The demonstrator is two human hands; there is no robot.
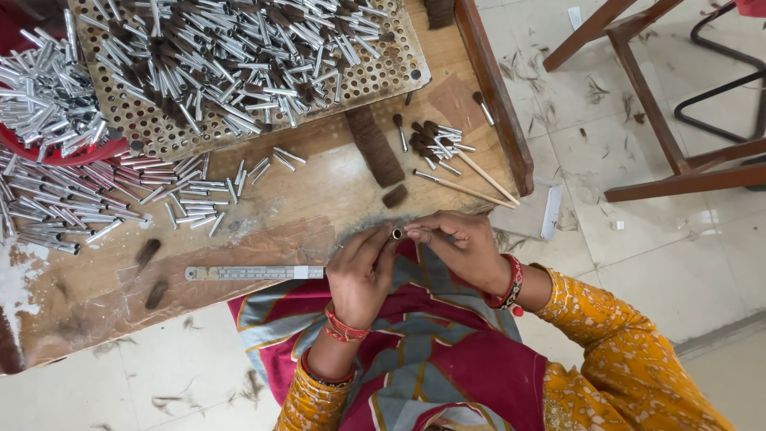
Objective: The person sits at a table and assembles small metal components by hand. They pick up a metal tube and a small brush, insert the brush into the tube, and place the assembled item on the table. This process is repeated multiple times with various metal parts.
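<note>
Centrally, small tube: a short brass-coloured metal tube (396, 233) sits at the near edge of the worn wooden table (303, 207), its open end facing the camera, right between the two hands.
Left hand: the left hand (361, 273) comes up from six o'clock, its fingers (381, 239) curled close and pinching the tube from its nine o'clock side; red bangles (345, 329) ring the wrist.
Right hand: the right hand (459, 247) reaches in from three o'clock, fingers (423, 232) bent tight and touching the tube's other side; a red beaded bracelet (512, 283) circles that wrist.
Ruler: a flat steel ruler (251, 273) lies on the table at nine o'clock of the left hand, its end just beside the fingers.
Loose ferrules: silver metal tubes (96, 199) are heaped at ten o'clock of the tube, well apart.
Tray: a perforated tan tray (159, 132) at twelve o'clock carries more silver tubes mixed with dark bristle.
Hair bundle: a dark brown tuft of bristle (373, 145) lies at twelve o'clock, near the hands.
Sticks: thin wooden handles (479, 182) rest at one o'clock beside small finished brush heads (431, 137).
Lap: patterned red and grey cloth (415, 351) lies under the wrists.
</note>
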